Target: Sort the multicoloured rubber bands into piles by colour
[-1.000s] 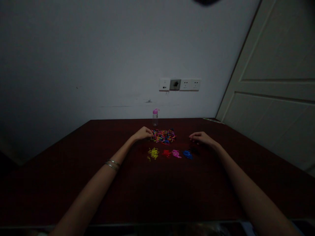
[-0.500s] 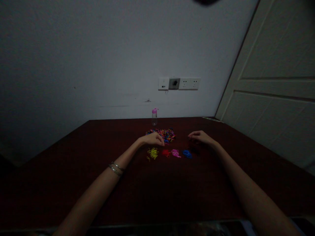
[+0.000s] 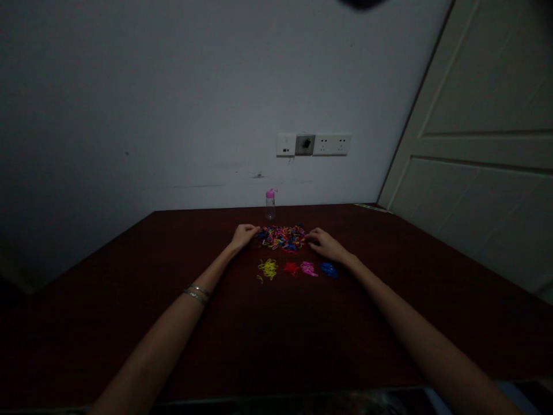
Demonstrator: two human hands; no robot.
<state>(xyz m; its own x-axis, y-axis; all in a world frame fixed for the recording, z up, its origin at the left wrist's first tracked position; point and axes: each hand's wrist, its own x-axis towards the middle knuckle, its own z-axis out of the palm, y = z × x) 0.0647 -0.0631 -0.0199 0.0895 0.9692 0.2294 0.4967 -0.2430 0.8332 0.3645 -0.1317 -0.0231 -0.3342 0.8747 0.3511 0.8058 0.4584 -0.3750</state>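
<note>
A loose pile of mixed-colour rubber bands [image 3: 283, 237] lies between my two hands on the dark red table. My left hand [image 3: 245, 236] is at the pile's left edge, its fingertips pressed together against the bands. At the right edge is my right hand [image 3: 326, 244], fingers curled in a pinch touching the outermost bands. What either pinch holds is too small and dark to make out. Nearer to me lie sorted heaps in a row: yellow bands [image 3: 269, 268], red bands [image 3: 291, 268], pink bands [image 3: 308, 268] and blue bands [image 3: 329, 270].
Behind the pile stands a clear bottle with a pink cap [image 3: 270, 206]. The dark red table [image 3: 276, 334] runs back to a pale wall with socket plates [image 3: 331, 145]. A panelled white door [image 3: 470, 173] is on the right.
My left hand has moved off the front of the pile to its left edge, uncovering the bands. My right hand has come left to the pile's right edge.
</note>
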